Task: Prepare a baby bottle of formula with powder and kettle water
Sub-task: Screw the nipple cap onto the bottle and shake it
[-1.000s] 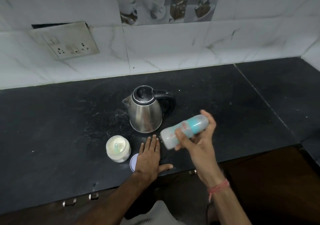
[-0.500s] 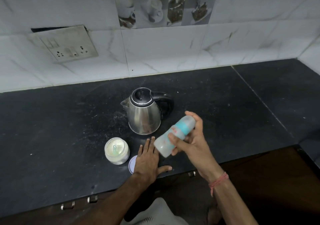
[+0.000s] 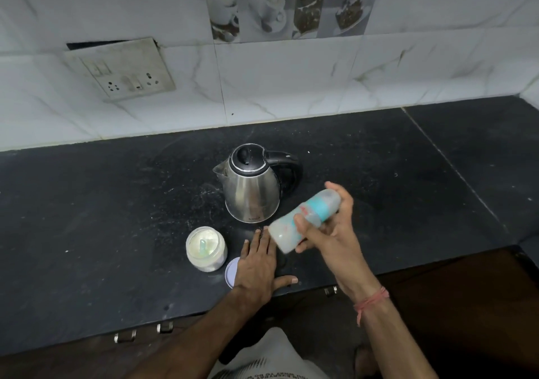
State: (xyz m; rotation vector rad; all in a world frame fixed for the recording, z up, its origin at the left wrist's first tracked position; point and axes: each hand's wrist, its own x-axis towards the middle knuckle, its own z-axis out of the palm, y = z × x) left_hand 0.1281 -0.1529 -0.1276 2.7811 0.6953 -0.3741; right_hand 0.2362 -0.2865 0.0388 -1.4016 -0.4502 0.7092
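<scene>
My right hand [image 3: 329, 232] grips a baby bottle [image 3: 303, 221] with a teal band, held tilted above the counter and motion-blurred, its cloudy base pointing down-left. My left hand [image 3: 258, 264] lies flat on the black counter [image 3: 116, 218], fingers straight, partly covering a round white lid [image 3: 232, 270]. An open jar of white formula powder [image 3: 206, 248] with a pale green scoop inside stands just left of that hand. A steel kettle [image 3: 252, 186] with a black lid and handle stands behind both hands.
A white tiled wall with a switch-and-socket plate [image 3: 122, 69] rises behind the counter. The counter's front edge runs below my hands, with cabinet handles [image 3: 144, 332] under it. A seam [image 3: 455, 168] crosses the counter on the right.
The bottle in my right hand swung down-left toward my left hand, then back up and right a little, staying tilted. My left hand stayed flat on the counter.
</scene>
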